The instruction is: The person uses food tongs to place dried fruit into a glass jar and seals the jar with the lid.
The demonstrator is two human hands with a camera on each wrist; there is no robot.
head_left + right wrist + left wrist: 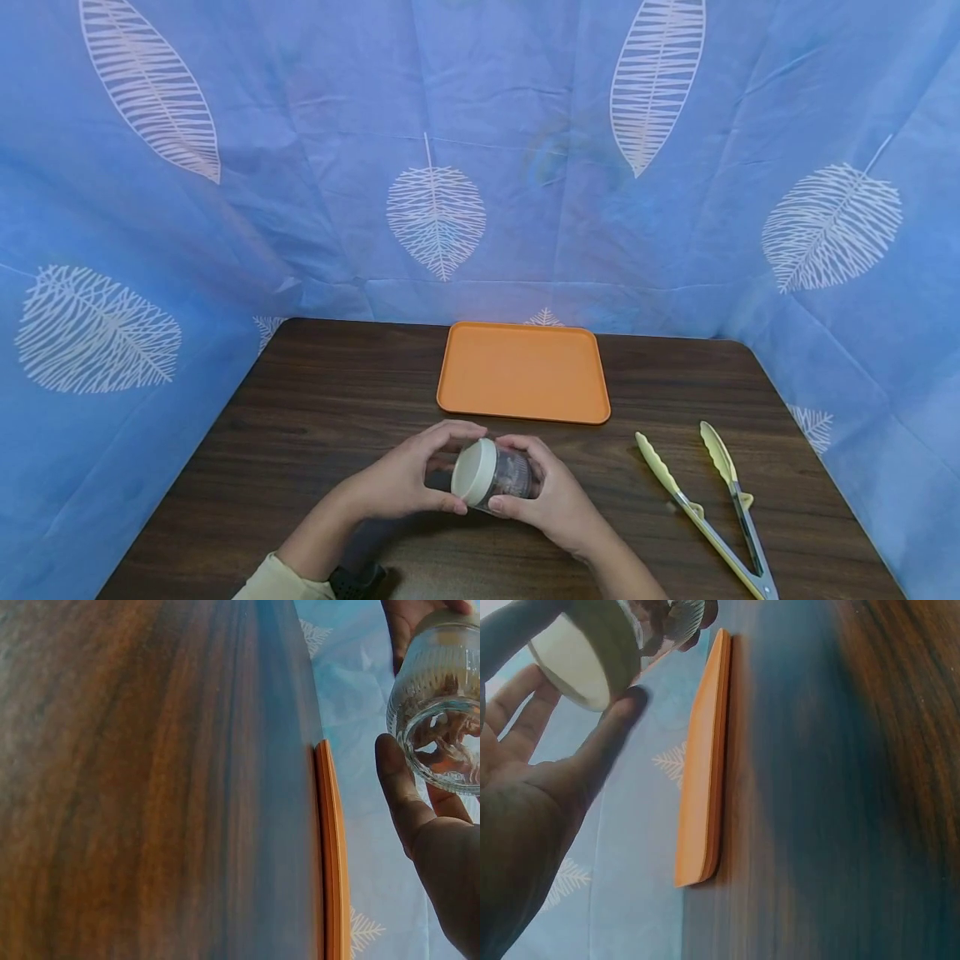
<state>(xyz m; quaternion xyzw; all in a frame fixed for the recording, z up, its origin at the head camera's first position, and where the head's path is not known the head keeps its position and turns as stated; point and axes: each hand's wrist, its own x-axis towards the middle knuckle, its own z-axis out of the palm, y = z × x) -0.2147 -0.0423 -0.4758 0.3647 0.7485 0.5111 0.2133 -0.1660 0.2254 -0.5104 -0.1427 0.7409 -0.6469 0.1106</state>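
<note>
A clear ribbed jar (513, 475) with a cream lid (474, 472) is held tilted above the table, its lid toward the left. My right hand (553, 500) grips the glass body, thumb in front and fingers behind. Around the lid's edge, my left hand (408, 471) has its thumb below and fingers above, pinching it. Through the glass bottom (450, 746) in the right wrist view, brownish pieces show inside; their kind is unclear. Part of the jar is cut off by the frame in both wrist views.
An orange tray (523, 372) lies toward the back of the dark wooden table (337, 392). To the right, metal tongs (722, 533) with pale yellow tips lie spread apart. A blue leaf-print cloth (517, 225) hangs behind and on both sides.
</note>
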